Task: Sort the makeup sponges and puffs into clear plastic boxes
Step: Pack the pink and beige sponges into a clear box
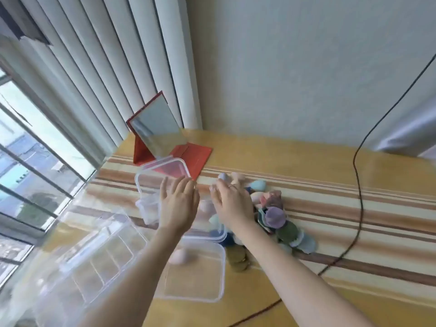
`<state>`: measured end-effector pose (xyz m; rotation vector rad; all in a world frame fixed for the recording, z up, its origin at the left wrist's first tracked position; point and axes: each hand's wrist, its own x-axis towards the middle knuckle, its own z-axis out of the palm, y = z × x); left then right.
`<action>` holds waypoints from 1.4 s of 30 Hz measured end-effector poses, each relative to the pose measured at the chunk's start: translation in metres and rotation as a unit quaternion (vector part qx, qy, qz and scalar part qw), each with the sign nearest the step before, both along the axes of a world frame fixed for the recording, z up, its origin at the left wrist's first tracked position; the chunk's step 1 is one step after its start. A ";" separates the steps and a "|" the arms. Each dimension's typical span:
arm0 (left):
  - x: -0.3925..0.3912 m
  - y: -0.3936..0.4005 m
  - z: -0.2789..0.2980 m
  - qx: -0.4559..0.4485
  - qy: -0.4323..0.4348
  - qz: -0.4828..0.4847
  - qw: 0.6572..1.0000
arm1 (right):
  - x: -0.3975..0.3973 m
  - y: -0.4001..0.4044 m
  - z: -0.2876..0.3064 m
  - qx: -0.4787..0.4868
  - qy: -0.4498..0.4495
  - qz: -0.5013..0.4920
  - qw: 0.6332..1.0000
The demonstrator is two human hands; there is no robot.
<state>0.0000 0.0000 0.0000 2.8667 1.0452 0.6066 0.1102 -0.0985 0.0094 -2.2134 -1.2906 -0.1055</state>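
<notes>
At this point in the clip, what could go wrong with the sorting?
1. The tilted lid by the left hand may slip and knock the mirror behind it.
2. The right hand hovers beside the loose pile of sponges and puffs; a sweep could scatter them toward the cable.

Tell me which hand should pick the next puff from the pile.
Probably the right hand. It hovers open right beside the pile of sponges and puffs, which lies on its side of the table. The left hand is open over the clear boxes, near the tilted lid, farther from the pile.
</notes>
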 end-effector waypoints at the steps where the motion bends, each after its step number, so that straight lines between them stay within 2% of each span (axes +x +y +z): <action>1: -0.003 -0.003 -0.008 0.009 -0.028 0.011 1.000 | -0.006 0.001 -0.008 0.045 -0.007 -0.017 0.999; 5: -0.008 -0.014 -0.046 0.097 -0.132 0.011 0.986 | -0.020 0.004 -0.038 0.171 -0.024 -0.078 0.982; 11: -0.001 -0.015 -0.070 0.105 -0.174 0.009 0.979 | -0.023 0.014 -0.068 0.226 -0.019 -0.102 0.969; 14: -0.002 -0.016 -0.072 0.098 -0.161 -0.003 0.982 | -0.023 0.014 -0.073 0.186 -0.006 -0.089 0.978; 17: -0.008 -0.022 -0.073 0.051 -0.109 -0.008 0.993 | -0.029 0.006 -0.084 0.069 -0.017 -0.063 0.995; 19: -0.010 -0.026 -0.071 0.033 -0.069 0.001 0.997 | -0.031 -0.002 -0.084 0.032 0.005 -0.059 0.998; 21: -0.018 -0.033 -0.066 0.033 -0.041 0.004 0.999 | -0.036 -0.014 -0.081 0.055 0.062 -0.046 0.995; 23: -0.030 -0.037 -0.058 0.030 -0.024 -0.010 0.999 | -0.042 -0.027 -0.078 0.122 0.133 -0.021 0.983; 25: -0.052 -0.038 -0.051 -0.007 0.011 -0.040 0.999 | -0.053 -0.044 -0.077 0.159 0.157 -0.018 0.975; 28: -0.092 -0.043 -0.058 -0.058 0.030 -0.045 0.997 | -0.071 -0.062 -0.087 0.133 0.146 0.028 0.980; 30: -0.111 -0.053 -0.069 -0.084 0.032 -0.026 0.996 | -0.077 -0.067 -0.092 0.092 0.186 0.070 0.976; 32: -0.118 -0.061 -0.079 -0.073 0.061 -0.013 0.995 | -0.080 -0.070 -0.096 0.048 0.215 0.091 0.971; 38: -0.127 -0.057 -0.079 -0.151 -0.029 -0.006 0.988 | -0.086 -0.065 -0.089 0.025 0.181 0.089 0.979; 42: -0.130 -0.069 -0.080 -0.128 -0.001 0.044 0.991 | -0.080 -0.057 -0.088 0.032 0.150 0.089 0.984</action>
